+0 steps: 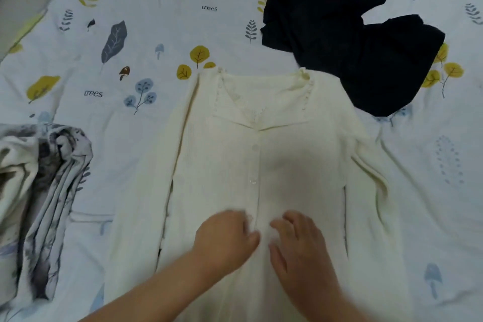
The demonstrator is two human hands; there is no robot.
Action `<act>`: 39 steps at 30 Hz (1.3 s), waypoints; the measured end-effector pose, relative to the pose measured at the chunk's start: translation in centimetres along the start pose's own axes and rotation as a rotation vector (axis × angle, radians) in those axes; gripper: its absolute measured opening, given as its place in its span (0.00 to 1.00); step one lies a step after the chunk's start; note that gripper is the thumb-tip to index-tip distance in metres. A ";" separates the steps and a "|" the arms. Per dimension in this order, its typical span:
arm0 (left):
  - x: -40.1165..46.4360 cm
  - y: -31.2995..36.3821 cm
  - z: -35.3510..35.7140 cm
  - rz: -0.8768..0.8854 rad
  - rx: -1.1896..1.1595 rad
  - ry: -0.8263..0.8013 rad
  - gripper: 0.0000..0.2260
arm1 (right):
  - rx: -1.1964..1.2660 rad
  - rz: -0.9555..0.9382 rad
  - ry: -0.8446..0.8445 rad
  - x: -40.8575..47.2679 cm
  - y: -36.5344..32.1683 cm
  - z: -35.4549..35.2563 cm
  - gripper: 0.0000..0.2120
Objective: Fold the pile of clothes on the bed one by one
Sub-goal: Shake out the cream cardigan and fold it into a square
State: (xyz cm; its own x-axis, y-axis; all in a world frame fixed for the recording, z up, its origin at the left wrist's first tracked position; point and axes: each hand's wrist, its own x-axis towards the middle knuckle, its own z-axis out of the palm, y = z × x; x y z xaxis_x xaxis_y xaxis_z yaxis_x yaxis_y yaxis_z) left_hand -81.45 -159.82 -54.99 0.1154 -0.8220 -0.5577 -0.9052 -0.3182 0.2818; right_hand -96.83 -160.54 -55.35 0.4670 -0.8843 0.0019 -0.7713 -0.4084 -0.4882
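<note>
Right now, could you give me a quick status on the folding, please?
Both hands, left and right, on cream cardigan, laid flat, unfolded. Black garment overlaps its shoulder.

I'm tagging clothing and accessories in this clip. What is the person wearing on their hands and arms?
Nothing shows on either. The left hand and right hand are bare, with no gloves, rings or watch in view. Both forearms are bare to the frame's lower edge, so no sleeves appear. The picture is slightly blurred.
</note>
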 end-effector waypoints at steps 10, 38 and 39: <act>-4.6 -2.5 -0.9 0.047 -0.114 -0.355 0.11 | -0.133 -0.079 -0.225 -7.6 -4.2 3.4 0.31; -6.3 -10.8 1.8 -0.377 -0.228 0.235 0.14 | 0.191 0.886 -0.200 -8.6 4.2 -1.9 0.06; -6.5 -11.3 1.6 -0.363 -0.166 0.234 0.10 | 0.152 0.901 -0.181 -9.0 4.3 -2.2 0.07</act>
State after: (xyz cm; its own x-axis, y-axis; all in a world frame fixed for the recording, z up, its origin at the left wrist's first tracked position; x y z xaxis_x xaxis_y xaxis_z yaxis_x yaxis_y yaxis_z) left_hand -72.58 -150.11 -55.76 0.5194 -0.7219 -0.4572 -0.7138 -0.6607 0.2323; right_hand -105.30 -154.84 -55.58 -0.2101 -0.7993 -0.5630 -0.8165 0.4602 -0.3486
